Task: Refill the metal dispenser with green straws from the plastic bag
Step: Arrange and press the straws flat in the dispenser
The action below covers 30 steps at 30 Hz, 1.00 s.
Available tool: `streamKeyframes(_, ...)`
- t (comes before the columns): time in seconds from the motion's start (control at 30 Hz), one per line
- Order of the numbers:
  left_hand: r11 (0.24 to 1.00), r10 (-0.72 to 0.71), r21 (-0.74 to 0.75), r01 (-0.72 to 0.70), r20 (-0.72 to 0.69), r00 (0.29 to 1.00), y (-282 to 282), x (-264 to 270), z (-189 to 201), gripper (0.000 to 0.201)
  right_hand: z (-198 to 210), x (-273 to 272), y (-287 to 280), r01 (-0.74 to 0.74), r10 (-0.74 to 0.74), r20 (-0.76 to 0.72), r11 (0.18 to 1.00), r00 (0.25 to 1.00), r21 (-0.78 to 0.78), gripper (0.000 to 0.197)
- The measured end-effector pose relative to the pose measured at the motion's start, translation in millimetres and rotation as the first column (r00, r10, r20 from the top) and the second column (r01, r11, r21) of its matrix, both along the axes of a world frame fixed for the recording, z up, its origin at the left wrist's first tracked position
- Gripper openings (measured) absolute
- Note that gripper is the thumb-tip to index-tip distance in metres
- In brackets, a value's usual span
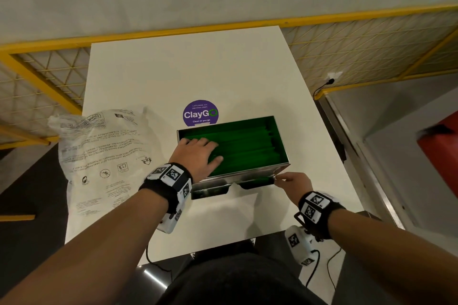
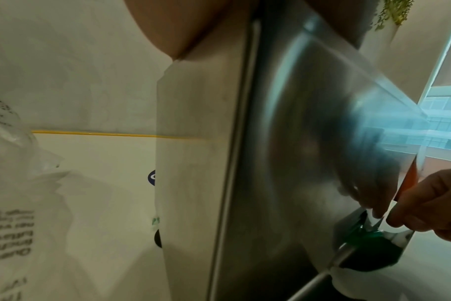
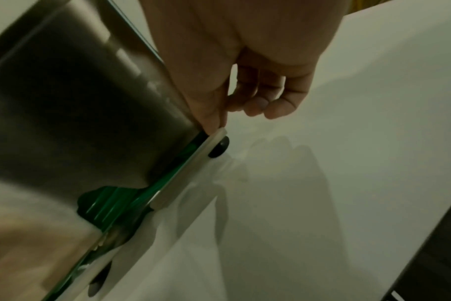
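The metal dispenser (image 1: 238, 176) stands open-topped on the white table (image 1: 198, 69), full of green straws (image 1: 247, 146). My left hand (image 1: 198, 153) lies flat inside it, with straight fingers pressing on the straws at the left end. My right hand (image 1: 293, 182) is at the front right corner; its thumb and a fingertip pinch the corner edge and the other fingers are curled. In the right wrist view the thumb (image 3: 211, 110) lies along the dispenser (image 3: 77, 112), with green straws (image 3: 111, 203) showing in the bottom slot. The printed plastic bag (image 1: 104, 151) lies crumpled to the left.
A purple round sticker (image 1: 200, 112) is on the table just behind the dispenser. A yellow mesh railing (image 1: 347, 44) runs behind and beside the table. The table's near edge is close to my body, and a red object (image 1: 441, 146) sits at the far right.
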<state>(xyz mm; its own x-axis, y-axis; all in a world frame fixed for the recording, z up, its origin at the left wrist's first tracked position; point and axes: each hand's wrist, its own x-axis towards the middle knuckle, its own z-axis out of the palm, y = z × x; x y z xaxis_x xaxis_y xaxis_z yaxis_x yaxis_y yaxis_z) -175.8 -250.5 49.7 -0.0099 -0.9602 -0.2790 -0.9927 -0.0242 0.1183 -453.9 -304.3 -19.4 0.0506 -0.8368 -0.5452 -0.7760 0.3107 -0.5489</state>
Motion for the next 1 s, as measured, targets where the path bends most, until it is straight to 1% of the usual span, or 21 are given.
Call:
streamKeyframes(0.07,1.0,0.003,-0.004,-0.003,-0.001,1.0,0,0,0,0.053,-3,0,0,0.044,-0.044,0.062,0.999,0.997,0.002,0.011)
streamKeyframes(0.1,1.0,0.004,-0.005,-0.004,-0.003,1.0,0,0,0,0.053,-4,1,1,0.066,-0.066,0.088,0.998,0.994,0.006,0.011)
streamKeyframes(0.23,1.0,0.003,-0.007,-0.003,-0.009,1.0,0,-1,1,0.052,-12,7,8,0.15,-0.153,0.146,0.988,0.977,0.031,0.017)
streamKeyframes(0.33,1.0,0.003,-0.014,-0.003,-0.02,1.0,1,0,1,0.051,-16,15,12,0.187,-0.194,0.199,0.981,0.96,0.057,0.019)
streamKeyframes(0.47,1.0,0.002,-0.026,-0.003,-0.037,0.999,2,0,-1,0.05,-17,22,11,0.223,-0.238,0.203,0.97,0.95,0.094,0.019)
streamKeyframes(0.67,1.0,0.002,-0.029,-0.003,-0.035,0.999,2,0,-2,0.05,-21,25,14,0.389,-0.43,0.244,0.899,0.869,0.2,0.021)
streamKeyframes(0.7,1.0,0.003,-0.03,-0.004,-0.036,0.999,2,0,-2,0.05,-22,26,13,0.393,-0.44,0.245,0.893,0.864,0.219,0.023)
streamKeyframes(0.83,1.0,0.008,-0.028,-0.009,-0.038,0.999,1,0,-1,0.05,-20,28,10,0.351,-0.401,0.206,0.904,0.893,0.243,0.028)
streamKeyframes(1.0,1.0,0.012,-0.019,-0.012,-0.028,1.0,2,0,-2,0.05,-20,38,15,0.319,-0.378,0.232,0.913,0.896,0.255,0.029)
